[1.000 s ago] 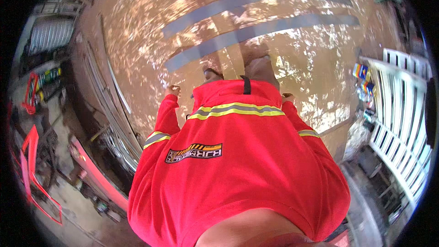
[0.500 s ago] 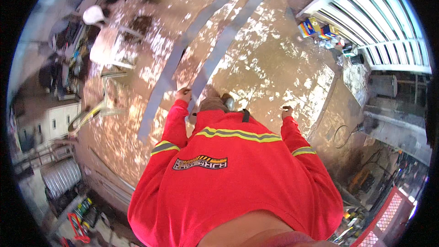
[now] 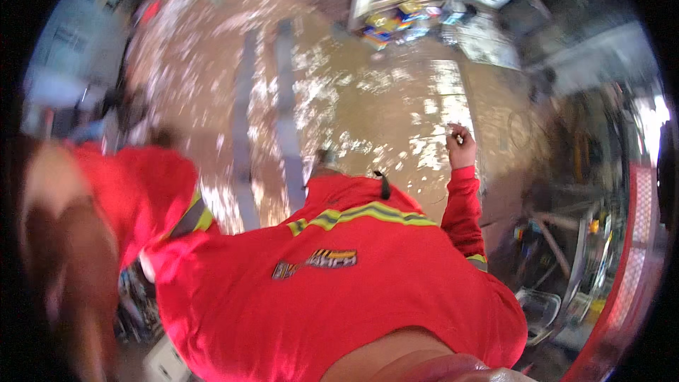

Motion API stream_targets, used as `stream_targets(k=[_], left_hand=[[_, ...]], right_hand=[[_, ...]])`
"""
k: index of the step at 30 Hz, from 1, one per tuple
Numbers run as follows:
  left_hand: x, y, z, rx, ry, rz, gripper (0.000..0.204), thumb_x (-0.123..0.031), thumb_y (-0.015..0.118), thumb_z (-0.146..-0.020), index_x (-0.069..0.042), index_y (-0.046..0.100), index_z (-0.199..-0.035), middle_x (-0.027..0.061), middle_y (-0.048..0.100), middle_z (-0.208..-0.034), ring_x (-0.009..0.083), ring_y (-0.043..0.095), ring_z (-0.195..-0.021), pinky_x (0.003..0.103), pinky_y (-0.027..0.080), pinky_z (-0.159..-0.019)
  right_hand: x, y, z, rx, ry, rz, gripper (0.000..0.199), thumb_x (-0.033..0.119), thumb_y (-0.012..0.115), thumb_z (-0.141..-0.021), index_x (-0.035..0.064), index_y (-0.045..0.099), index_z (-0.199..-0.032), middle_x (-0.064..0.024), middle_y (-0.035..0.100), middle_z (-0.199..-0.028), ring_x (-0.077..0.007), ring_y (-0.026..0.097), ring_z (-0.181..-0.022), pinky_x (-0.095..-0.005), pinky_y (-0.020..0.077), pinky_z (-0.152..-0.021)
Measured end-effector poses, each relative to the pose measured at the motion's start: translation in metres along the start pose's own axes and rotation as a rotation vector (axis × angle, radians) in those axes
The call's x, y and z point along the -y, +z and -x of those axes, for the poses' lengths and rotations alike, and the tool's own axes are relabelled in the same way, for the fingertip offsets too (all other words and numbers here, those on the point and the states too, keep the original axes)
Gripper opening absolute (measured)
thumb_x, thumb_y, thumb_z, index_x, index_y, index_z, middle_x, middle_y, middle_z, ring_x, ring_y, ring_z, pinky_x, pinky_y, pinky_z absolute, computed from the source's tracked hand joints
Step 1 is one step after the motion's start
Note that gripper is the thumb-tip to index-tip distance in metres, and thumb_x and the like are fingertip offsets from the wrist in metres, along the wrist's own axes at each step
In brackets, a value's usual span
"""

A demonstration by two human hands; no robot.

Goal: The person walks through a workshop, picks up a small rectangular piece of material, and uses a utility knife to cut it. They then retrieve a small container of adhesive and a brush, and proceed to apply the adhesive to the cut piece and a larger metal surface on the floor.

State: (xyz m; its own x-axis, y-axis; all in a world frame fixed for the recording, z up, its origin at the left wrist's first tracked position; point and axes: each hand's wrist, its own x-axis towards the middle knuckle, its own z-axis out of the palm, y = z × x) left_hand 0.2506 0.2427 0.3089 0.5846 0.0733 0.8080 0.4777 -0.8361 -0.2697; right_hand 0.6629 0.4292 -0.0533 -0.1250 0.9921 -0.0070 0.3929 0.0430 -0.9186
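We cannot tell either grip: right hand (image 3: 461, 140) curled, centre right; left hand (image 3: 71, 247) blurred, far left; yellow-blue packages (image 3: 380, 22), top, contents hidden; floor (image 3: 385, 110) spans mid-frame.

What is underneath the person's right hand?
Brown, light-dappled floor shows around the right hand, apparently running beneath it. The patch hidden by the hand and red sleeve cannot be seen.
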Motion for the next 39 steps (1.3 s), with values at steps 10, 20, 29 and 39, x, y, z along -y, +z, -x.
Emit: stream_targets(k=[10,20,29,39], left_hand=[[0.122,0.101,-0.062,0.032,0.452,0.255,0.029,-0.015,0.062,-0.080,0.005,0.058,-0.099,0.0183,0.061,-0.088,0.0261,0.059,-0.076,0.036,0.048,-0.071],[0.194,0.195,-0.154,-0.169,0.582,0.296,0.026,-0.016,0.061,-0.080,0.005,0.057,-0.096,0.0177,0.060,-0.085,0.0261,0.058,-0.074,0.037,0.047,-0.069],[0.230,0.207,-0.225,-0.177,0.428,0.096,0.025,-0.016,0.059,-0.080,0.005,0.057,-0.093,0.0172,0.059,-0.082,0.0261,0.057,-0.072,0.037,0.046,-0.068],[0.236,0.243,-0.257,-0.164,0.366,0.082,0.023,-0.017,0.058,-0.080,0.004,0.056,-0.089,0.0166,0.058,-0.080,0.0261,0.055,-0.070,0.037,0.046,-0.066]], right_hand=[[0.389,-0.167,0.093,-0.286,-1.085,-0.345,0.025,-0.010,0.051,-0.077,-0.0022,0.059,-0.100,-0.0071,0.054,-0.085,-0.0151,0.049,-0.073,-0.0272,0.0427,-0.062],[0.386,-0.195,0.172,-1.329,-0.767,0.816,0.029,-0.010,0.050,-0.075,-0.0017,0.059,-0.102,-0.0074,0.054,-0.084,-0.0155,0.049,-0.073,-0.0272,0.0425,-0.062],[0.378,-0.264,0.118,-1.383,-0.585,0.843,0.032,-0.010,0.050,-0.074,-0.0013,0.059,-0.103,-0.0076,0.053,-0.084,-0.0158,0.049,-0.072,-0.0273,0.0422,-0.062],[0.381,-0.299,0.122,-1.453,-0.461,0.908,0.036,-0.011,0.050,-0.072,-0.0008,0.059,-0.105,-0.0079,0.052,-0.083,-0.0161,0.049,-0.072,-0.0273,0.0420,-0.061]])
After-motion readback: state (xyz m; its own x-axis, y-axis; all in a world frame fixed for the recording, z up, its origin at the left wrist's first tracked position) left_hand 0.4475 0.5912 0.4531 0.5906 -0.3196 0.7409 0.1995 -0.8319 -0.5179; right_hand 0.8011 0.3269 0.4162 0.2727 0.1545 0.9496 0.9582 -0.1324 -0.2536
